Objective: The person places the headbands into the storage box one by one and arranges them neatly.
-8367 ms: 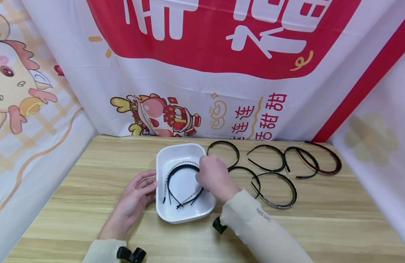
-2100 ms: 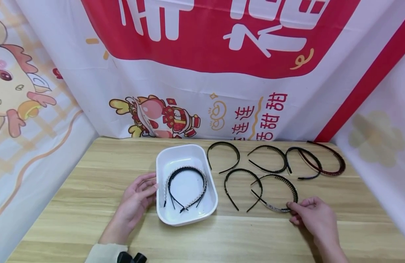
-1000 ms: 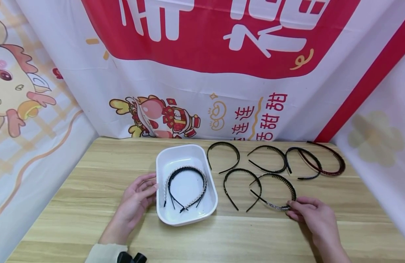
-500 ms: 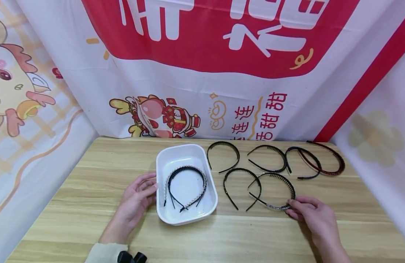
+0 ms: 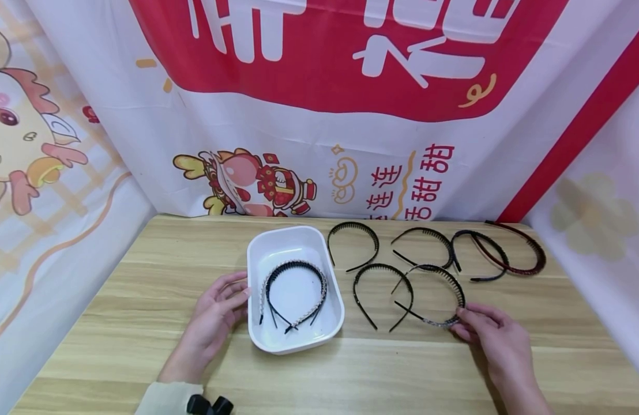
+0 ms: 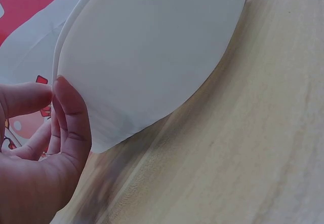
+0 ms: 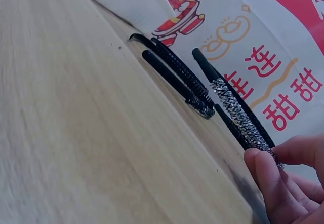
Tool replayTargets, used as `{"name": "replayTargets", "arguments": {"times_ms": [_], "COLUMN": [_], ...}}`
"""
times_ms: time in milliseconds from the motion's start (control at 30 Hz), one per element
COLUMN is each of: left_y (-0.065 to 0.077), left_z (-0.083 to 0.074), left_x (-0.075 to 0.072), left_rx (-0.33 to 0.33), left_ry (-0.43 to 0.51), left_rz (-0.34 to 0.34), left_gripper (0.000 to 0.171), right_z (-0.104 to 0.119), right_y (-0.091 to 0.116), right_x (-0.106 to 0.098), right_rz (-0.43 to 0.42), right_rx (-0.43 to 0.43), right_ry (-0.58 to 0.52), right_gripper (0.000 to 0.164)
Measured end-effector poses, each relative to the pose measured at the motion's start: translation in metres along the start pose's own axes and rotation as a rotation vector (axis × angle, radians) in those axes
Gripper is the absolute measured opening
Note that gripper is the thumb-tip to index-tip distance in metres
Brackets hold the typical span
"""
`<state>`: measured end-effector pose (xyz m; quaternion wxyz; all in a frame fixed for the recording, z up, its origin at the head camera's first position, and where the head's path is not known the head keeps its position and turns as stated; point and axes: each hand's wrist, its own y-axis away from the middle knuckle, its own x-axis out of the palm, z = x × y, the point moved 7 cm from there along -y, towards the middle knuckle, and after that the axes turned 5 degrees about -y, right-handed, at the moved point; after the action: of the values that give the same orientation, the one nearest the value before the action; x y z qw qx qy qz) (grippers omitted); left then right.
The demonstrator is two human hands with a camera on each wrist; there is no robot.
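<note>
In the head view my left hand rests against the left side of a white plastic tray, thumb and fingers touching its outer wall. The left wrist view shows the thumb and fingertips at the edge of the tray. Inside the tray lie a pearl-like beaded headband and a black headband, overlapping. At the right, my right hand pinches a black toothed headband between thumb and fingers. Glittering silver stones cover part of this headband, tilted up from the wooden table in the right wrist view.
A black headband lies between tray and right hand, overlapped by the held one in the head view. Farther back are more black headbands, a dark one and a dark red one. A printed cloth hangs behind the wooden table.
Earlier the right hand was at the tray; it has since moved to the right and taken the silver-stoned headband, whose back side now tilts upward. The left hand stays at the tray.
</note>
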<state>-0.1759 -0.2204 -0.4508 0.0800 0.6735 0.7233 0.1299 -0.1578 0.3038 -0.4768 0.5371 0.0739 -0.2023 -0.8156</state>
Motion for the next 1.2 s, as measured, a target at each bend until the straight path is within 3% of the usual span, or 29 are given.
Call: {"name": "replayTargets", "arguments": {"times_ms": [233, 500, 833, 1033, 1200], "left_y": [0.001, 0.002, 0.002, 0.002, 0.001], "left_z": [-0.004, -0.002, -0.002, -0.002, 0.000], "left_x": [0.001, 0.000, 0.000, 0.000, -0.001], "left_rx": [0.011, 0.013, 0.029, 0.032, 0.023], "left_ry": [-0.001, 0.001, 0.011, 0.011, 0.005], "left_rz": [0.001, 0.005, 0.010, 0.011, 0.008], "left_gripper": [0.050, 0.050, 0.047, 0.048, 0.049], "right_z": [0.007, 0.011, 0.018, 0.022, 0.025], "right_y": [0.001, 0.004, 0.006, 0.007, 0.008], "right_x": [0.010, 0.028, 0.062, 0.086, 0.107], "right_rz": [0.029, 0.056, 0.114, 0.184, 0.236], "right_rx": [-0.020, -0.016, -0.019, -0.036, -0.074], "right_ry": [-0.076, -0.092, -0.030, 0.047, 0.070], "right_gripper": [0.023, 0.023, 0.024, 0.043, 0.046]}}
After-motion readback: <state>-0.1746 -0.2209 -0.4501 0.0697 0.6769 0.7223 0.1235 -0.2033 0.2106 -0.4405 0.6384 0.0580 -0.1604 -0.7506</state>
